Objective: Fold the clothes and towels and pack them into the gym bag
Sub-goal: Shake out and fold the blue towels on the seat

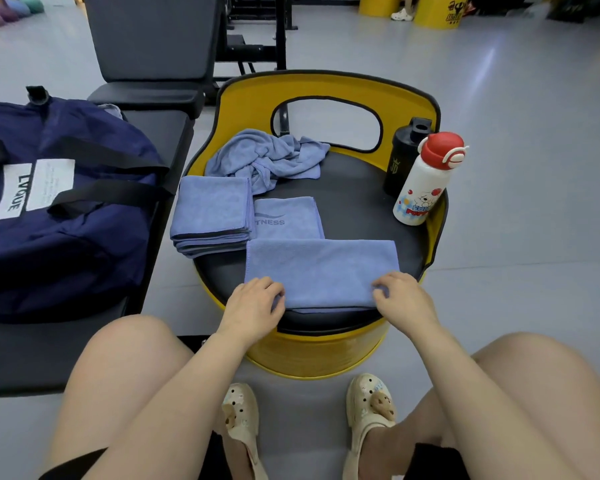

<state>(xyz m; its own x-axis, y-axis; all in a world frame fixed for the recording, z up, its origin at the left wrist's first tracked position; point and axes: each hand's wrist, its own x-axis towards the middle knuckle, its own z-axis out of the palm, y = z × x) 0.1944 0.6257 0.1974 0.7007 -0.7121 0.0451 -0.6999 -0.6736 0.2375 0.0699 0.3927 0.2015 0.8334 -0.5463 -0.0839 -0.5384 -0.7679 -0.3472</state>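
Both grips, your left hand (253, 306) and right hand (404, 296), pinch the blue towel's (321, 268) near corners mid-fold on the stool seat (354, 206); next, likely fold it away from you, edges aligned.

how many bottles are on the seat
2: a black bottle at the seat's far right edge, and a white bottle with a red cap standing just in front of it, partly covering it.
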